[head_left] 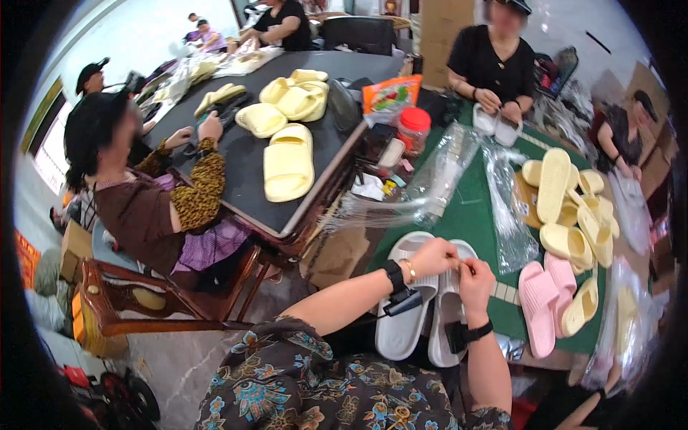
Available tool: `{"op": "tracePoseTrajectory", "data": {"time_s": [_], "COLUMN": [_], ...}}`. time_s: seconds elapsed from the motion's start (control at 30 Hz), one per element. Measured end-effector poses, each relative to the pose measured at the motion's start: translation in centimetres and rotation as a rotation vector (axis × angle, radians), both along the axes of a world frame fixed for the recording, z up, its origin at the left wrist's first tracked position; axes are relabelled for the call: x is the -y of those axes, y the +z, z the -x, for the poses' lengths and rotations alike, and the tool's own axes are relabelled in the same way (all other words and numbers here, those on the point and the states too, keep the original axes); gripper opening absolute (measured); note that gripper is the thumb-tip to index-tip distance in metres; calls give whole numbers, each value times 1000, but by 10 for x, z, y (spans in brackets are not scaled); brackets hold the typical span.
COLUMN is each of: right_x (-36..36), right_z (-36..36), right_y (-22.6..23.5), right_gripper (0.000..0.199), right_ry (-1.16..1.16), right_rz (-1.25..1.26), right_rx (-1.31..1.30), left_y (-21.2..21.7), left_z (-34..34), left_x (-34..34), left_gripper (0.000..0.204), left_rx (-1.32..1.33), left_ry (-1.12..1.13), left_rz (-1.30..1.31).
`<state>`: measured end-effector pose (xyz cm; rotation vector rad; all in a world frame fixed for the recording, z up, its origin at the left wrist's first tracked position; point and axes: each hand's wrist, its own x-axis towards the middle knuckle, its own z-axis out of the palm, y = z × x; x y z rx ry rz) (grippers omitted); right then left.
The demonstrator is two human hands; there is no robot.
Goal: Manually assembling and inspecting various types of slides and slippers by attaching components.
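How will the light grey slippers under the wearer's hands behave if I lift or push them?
The light grey slippers are probably light for their size, since the thick, smooth bodies look like moulded foam. They would likely flex a little yet keep their shape, as the chunky soles look uncreased. Lying broad and low on the green tabletop, they seem likelier to slide than tip.

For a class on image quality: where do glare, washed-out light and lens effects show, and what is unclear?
Head view throughout: glare streaks a crinkled clear plastic bag; the white upper-left wall looks washed out; black corners frame the fisheye picture; anything between the bare left hand and bare right hand is unclear.
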<state>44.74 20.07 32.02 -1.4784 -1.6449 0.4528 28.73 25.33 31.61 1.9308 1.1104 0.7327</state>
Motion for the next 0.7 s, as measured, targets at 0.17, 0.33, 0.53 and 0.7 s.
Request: {"op": "tracePoseTrajectory", "data": {"time_s": [0.17,0.33,0.53,0.7], "right_x": [-2,31,49,38], "right_z": [-14,-64,-64,-64], "right_y": [2,8,-11,4], "right_gripper": [26,46,52,33], "right_ry": [2,9,92,20], "right_rz": [50,21,268,203], "right_rx": [-244,13,103,59], "left_y": [34,120,71,64], "left_z": [37,155,303,301], "left_x": [9,24,46,56], "left_gripper": [44,58,68,49], "left_rx": [-75,-159,-5,818], "left_ry": [270,838,1350,986], "left_rz": [-496,-787,-603,102]}}
